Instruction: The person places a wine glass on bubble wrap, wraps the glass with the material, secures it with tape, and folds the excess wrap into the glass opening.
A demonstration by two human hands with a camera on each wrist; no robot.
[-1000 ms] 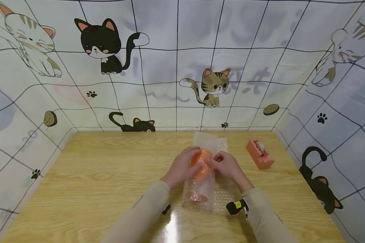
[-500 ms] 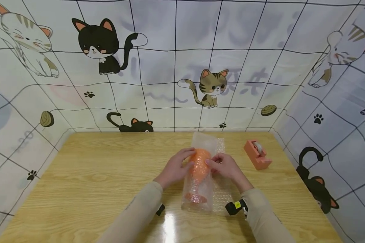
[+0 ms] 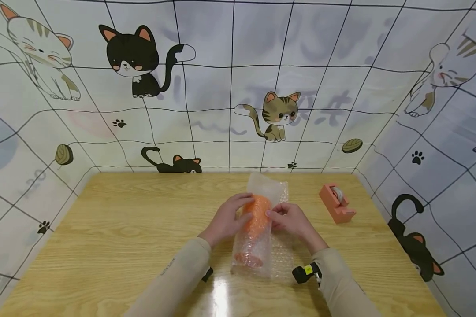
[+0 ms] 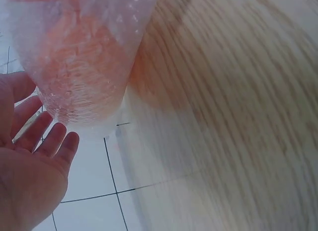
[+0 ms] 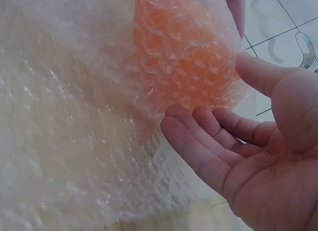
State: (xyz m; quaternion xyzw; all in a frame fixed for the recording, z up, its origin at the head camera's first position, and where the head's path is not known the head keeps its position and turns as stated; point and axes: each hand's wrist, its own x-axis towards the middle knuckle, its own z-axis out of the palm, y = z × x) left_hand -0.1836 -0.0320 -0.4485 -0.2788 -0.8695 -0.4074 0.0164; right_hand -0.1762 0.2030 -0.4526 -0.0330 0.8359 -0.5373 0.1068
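Note:
An orange goblet lies on its side in bubble wrap, its bowl pointing away and its foot toward me. In the head view my left hand rests against the left side of the bowl. The left wrist view shows that hand with loosely extended fingers beside the wrapped rim. At the other side, my right hand pinches the wrap along the bowl. Its thumb touches the wrapped edge in the right wrist view, with the fingers bent alongside. A loose flap of wrap stretches out beneath the right hand.
A pink tape dispenser with a clear roll stands at the right of the wooden table. Cat-printed cloth walls close off the back and both sides. A black wrist camera sits below the right hand.
The wrapped goblet has shifted slightly left, with its foot swinging left. My left hand has drawn back a little to the left, its thumb lying less across the bowl. The right hand has barely moved.

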